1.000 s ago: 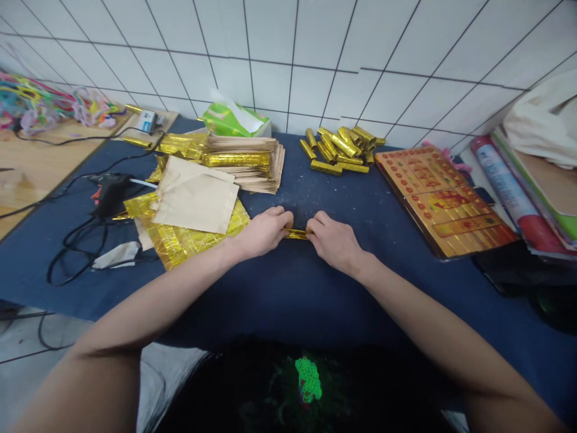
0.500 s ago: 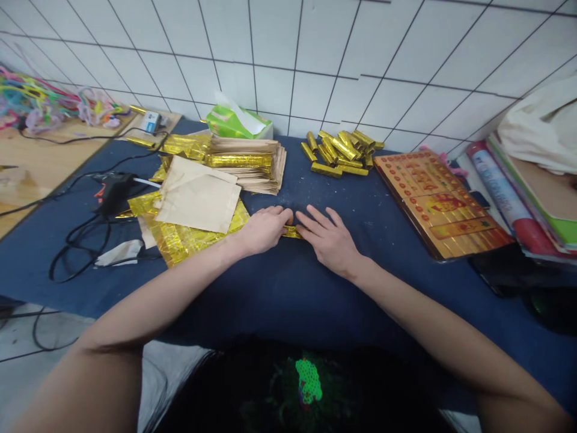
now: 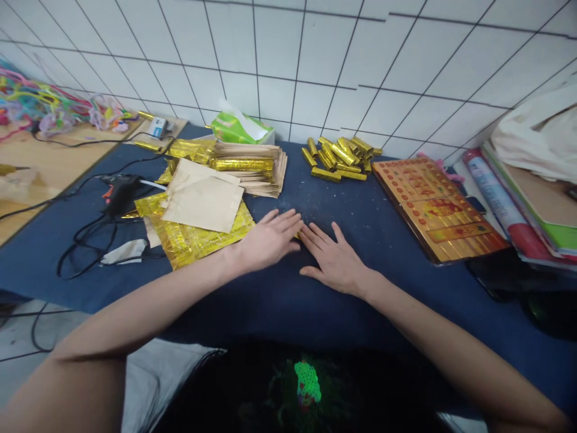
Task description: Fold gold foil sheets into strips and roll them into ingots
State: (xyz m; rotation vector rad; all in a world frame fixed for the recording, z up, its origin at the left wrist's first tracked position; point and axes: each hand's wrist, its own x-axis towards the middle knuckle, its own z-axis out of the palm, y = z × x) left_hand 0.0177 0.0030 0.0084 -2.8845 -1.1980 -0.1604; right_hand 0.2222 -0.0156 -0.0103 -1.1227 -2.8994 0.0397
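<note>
**Gold strip pinned under two flat hands**

Both hands lie palm down on the blue surface [image 3: 279,313], fingers spread and stretched forward, not pinching anything. The left hand [image 3: 269,240] comes in from the left, the right hand [image 3: 336,261] from the right, and their fingertips nearly meet in the middle. A small gold strip [image 3: 298,235] shows only as a sliver in the gap between those fingertips; the rest is hidden beneath the fingers, so its full length cannot be read. What does show suggests its long axis runs left to right, across the person's front, with one end under each hand. The left hand's fingers cover more of it and sit slightly farther forward; the right hand's fingertips touch or lie just beside its right end.

Left of the left hand, and just beside it, lies a sheet of gold foil [image 3: 198,240] with tan paper [image 3: 205,201] on top. Behind that is a paper stack [image 3: 255,171] with a gold roll across it, and a green tissue pack [image 3: 238,127] against the tiled wall. A heap of finished gold rolls [image 3: 339,157] lies well ahead of the right hand, and a printed gold board [image 3: 439,207] sits to its right. A glue gun [image 3: 119,187] with its black cord rests far left.
</note>
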